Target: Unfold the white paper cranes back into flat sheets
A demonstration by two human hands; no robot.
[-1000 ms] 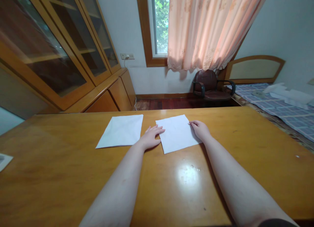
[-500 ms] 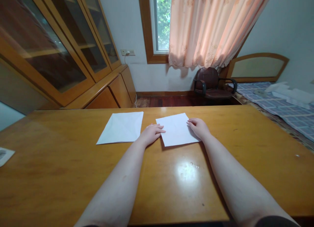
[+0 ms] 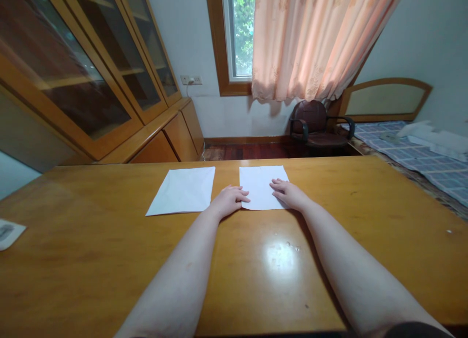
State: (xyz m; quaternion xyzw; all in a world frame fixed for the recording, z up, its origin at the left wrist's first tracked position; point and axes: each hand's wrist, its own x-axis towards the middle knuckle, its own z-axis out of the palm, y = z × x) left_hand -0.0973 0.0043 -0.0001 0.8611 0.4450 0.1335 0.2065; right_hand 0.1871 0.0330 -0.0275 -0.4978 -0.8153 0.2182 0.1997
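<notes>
A white sheet of paper lies near the far edge of the wooden table. My left hand rests at its left edge, fingertips on the paper, fingers loosely stretched. On the sheet's right part my right hand lies with fingers spread flat. Neither hand grips anything. Left of my left hand is a second white sheet, slightly creased, close to that wrist. A gap of bare tabletop separates the two sheets.
The wooden table spans the width of the view. At its left edge lies a white item with a dark print. Beyond stand a glass-door cabinet, a brown armchair and a bed at right.
The paper under my hands has turned straighter and now lies flat. My right hand has gone from pinching its right edge to resting flat on it.
</notes>
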